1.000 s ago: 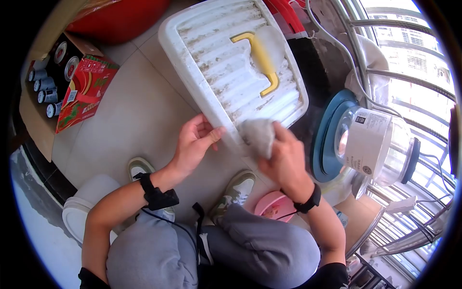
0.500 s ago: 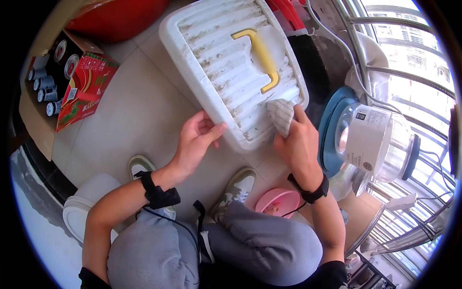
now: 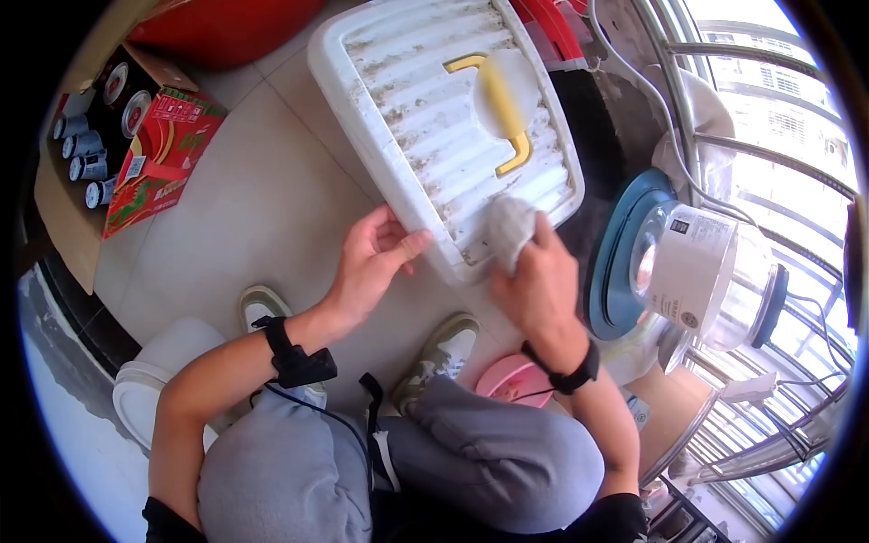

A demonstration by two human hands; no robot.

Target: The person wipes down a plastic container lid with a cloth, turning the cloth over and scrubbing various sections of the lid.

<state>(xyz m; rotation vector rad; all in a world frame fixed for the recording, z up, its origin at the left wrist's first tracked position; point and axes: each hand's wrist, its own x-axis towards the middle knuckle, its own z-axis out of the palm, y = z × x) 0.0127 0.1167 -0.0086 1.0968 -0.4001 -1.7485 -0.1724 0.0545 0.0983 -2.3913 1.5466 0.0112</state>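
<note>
A white ribbed plastic lid [image 3: 425, 118] with brown dirt in its grooves and a yellow handle [image 3: 519, 152] lies in front of me, tilted. My left hand [image 3: 376, 258] grips the lid's near left edge, thumb on top and fingers at the side. In my right hand [image 3: 543, 290] is a bunched grey-white cloth [image 3: 510, 228], pressed on the ribs near the lid's lower right corner. The hand is slightly blurred.
At the left stands an open red carton [image 3: 172, 154] with cans and small bottles. A pink basin [image 3: 514, 376] is near my shoes. White buckets [image 3: 145, 398] stand lower left. A clear container with a blue rim [image 3: 715, 271] is by the window bars at the right.
My right hand and the cloth moved right across the lid, then slightly back left and down. My left hand kept its hold on the edge. The view shifted slightly.
</note>
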